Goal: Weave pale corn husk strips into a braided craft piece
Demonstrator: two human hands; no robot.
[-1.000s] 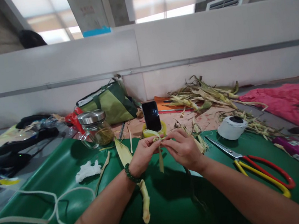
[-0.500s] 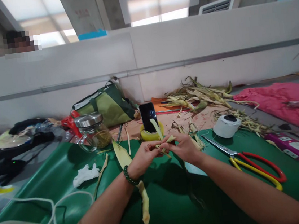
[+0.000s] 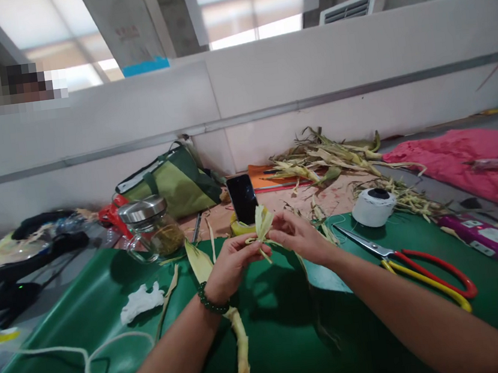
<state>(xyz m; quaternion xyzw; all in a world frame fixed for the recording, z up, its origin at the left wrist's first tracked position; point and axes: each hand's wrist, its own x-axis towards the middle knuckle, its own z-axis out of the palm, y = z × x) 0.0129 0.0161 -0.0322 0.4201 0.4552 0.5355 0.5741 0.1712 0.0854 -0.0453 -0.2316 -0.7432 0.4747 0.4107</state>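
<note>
Above the green mat, my left hand [image 3: 236,257] pinches the base of a small folded piece of pale corn husk [image 3: 262,224], its loose end standing up and a thin strip poking out below. Against the right side of that piece, my right hand [image 3: 299,236] has its fingers curled, thumb and fingertips at the husk; the exact grip is partly hidden. Under my left wrist lies a longer leaf of husk [image 3: 200,262], with a pale thick stalk [image 3: 241,351] showing nearer me. A green bead bracelet circles my left wrist.
On the right lie scissors [image 3: 426,267] with red and yellow handles, beside a white thread spool [image 3: 373,207]. A phone [image 3: 242,198] stands behind my hands. Dried husks [image 3: 318,160] are heaped at the back. A glass jar [image 3: 152,228] and crumpled white tissue [image 3: 140,302] are at left.
The upright husk end now looks shorter and more fanned out. My right hand has shifted slightly back from my left, its fingers raised more. The view has tilted a little.
</note>
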